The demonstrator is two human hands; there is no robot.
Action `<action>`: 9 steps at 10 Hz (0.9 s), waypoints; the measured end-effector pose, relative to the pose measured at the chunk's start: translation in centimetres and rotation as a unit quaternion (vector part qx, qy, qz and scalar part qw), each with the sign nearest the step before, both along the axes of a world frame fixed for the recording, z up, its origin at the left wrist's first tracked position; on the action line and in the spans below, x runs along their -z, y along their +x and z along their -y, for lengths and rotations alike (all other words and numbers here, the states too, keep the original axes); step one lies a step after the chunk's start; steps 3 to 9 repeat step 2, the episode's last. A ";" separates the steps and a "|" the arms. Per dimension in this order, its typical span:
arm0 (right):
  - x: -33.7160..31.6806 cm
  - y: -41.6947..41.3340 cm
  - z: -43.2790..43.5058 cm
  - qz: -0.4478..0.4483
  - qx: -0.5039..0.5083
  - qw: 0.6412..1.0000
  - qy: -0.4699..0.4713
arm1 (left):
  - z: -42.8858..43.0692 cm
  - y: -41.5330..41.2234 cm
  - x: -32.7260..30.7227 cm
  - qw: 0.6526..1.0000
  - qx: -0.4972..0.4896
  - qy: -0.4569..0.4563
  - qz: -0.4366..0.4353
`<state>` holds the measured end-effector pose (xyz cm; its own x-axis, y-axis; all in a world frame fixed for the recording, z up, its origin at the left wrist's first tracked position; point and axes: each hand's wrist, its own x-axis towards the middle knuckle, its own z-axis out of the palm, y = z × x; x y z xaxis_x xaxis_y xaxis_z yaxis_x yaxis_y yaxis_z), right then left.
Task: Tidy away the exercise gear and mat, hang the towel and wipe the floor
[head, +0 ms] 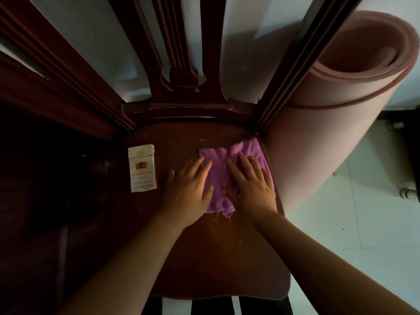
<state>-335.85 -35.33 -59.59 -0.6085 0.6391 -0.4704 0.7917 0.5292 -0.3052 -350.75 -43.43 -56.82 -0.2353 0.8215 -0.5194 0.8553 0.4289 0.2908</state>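
Note:
A small purple towel point(219, 171) lies flat on the seat of a dark wooden chair point(204, 258). My left hand point(188, 189) rests palm down on the towel's left edge, fingers straight. My right hand point(252, 183) presses flat on the towel's right half, fingers spread. A rolled pink exercise mat point(329, 133) stands upright against the chair's right side, leaning on the white wall.
A white cigarette pack point(142, 169) lies on the seat at the left. The chair's carved backrest point(181, 83) rises ahead. Dark wooden furniture point(45, 92) fills the left side. Pale tiled floor point(363, 223) lies to the right, with a dark wheeled object point(406, 169) at the edge.

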 end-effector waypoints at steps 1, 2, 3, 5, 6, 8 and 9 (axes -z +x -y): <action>-0.2 -0.5 0.1 0.002 0.025 1.000 0.006 | 0.2 -0.4 -0.6 1.000 -0.001 0.001 -0.005; -1.8 -0.7 -0.1 -0.004 0.064 0.998 -0.025 | 0.2 -0.8 -2.7 1.000 0.007 0.005 -0.006; -1.8 -0.7 -0.1 -0.004 0.064 0.998 -0.025 | 0.2 -0.8 -2.7 1.000 0.007 0.005 -0.006; -1.8 -0.7 -0.1 -0.004 0.064 0.998 -0.025 | 0.2 -0.8 -2.7 1.000 0.007 0.005 -0.006; -1.8 -0.7 -0.1 -0.004 0.064 0.998 -0.025 | 0.2 -0.8 -2.7 1.000 0.007 0.005 -0.006; -1.8 -0.7 -0.1 -0.004 0.064 0.998 -0.025 | 0.2 -0.8 -2.7 1.000 0.007 0.005 -0.006; -1.8 -0.7 -0.1 -0.004 0.064 0.998 -0.025 | 0.2 -0.8 -2.7 1.000 0.007 0.005 -0.006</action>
